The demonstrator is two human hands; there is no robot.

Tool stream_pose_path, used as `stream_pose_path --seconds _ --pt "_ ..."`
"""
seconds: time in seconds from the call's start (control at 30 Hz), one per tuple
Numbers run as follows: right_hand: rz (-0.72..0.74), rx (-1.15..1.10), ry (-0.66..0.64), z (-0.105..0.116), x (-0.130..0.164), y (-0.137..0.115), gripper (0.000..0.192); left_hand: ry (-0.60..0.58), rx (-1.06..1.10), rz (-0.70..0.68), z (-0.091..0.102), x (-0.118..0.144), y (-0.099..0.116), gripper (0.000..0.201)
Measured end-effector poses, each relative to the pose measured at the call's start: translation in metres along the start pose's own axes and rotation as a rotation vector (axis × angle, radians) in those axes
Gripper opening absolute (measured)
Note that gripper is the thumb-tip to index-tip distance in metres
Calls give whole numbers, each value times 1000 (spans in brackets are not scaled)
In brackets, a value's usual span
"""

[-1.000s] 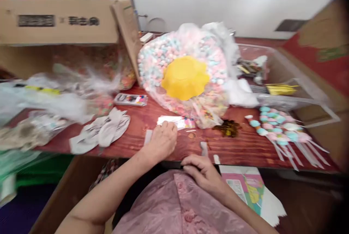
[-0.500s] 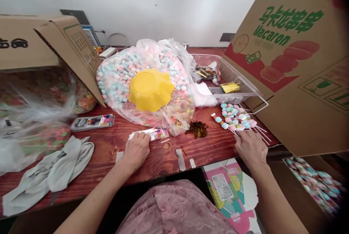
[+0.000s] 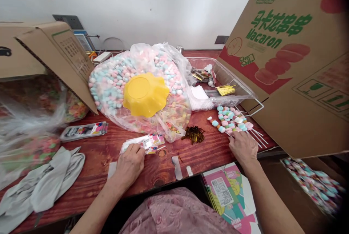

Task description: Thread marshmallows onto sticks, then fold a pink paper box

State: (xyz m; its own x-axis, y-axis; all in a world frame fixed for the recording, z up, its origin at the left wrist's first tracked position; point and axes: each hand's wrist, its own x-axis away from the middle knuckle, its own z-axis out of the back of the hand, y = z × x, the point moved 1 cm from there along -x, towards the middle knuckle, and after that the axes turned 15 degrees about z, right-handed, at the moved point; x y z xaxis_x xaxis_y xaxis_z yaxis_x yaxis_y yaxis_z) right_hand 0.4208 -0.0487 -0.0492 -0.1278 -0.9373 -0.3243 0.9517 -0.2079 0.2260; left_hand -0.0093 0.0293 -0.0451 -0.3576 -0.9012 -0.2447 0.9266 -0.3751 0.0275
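Observation:
My left hand (image 3: 131, 163) rests at the near edge of a small stack of printed clear bags (image 3: 149, 142), its fingers curled on the top ones. Several skewers of pink, blue and white marshmallows (image 3: 233, 118) lie in a pile at the right. My right hand (image 3: 244, 147) is closed at the near end of that pile, around the stick of a skewer; the palm hides its fingertips. Between the hands is a heap of brown-gold twist ties (image 3: 194, 134).
A big clear bag of marshmallows (image 3: 109, 88) carries an upturned yellow bowl (image 3: 145, 94). Behind the skewers stands a clear plastic tray (image 3: 240, 88) with ties and white sticks. A tall carton (image 3: 272, 110) borders the right side. Grey cloth sleeves (image 3: 54, 183) lie at left.
My left hand has drawn back slightly toward me, and more of the printed bags shows, a little spread. The right hand stays at the skewers. The whole view has shifted slightly.

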Motion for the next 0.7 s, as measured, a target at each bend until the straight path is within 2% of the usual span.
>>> stream_pose_path --seconds 0.1,0.2,0.27,0.33,0.43,0.53,0.7 --pt "81 -47 3 2 2 -5 22 -3 -5 -26 0 0 1 25" --pt "157 -106 73 11 -2 -6 27 8 9 2 2 -3 0 24" --pt "92 -66 153 18 -6 3 32 41 30 24 3 -5 -1 25" --pt "-44 29 177 22 -9 19 34 79 66 25 4 -5 -2 25" --pt "-163 66 43 18 -10 44 32 101 115 6 3 -1 -3 25" --pt "-170 -23 -88 4 -8 57 27 90 154 -26 3 4 -4 24" --pt "-213 -51 -50 -12 -3 53 38 8 203 -46 7 4 -8 26"
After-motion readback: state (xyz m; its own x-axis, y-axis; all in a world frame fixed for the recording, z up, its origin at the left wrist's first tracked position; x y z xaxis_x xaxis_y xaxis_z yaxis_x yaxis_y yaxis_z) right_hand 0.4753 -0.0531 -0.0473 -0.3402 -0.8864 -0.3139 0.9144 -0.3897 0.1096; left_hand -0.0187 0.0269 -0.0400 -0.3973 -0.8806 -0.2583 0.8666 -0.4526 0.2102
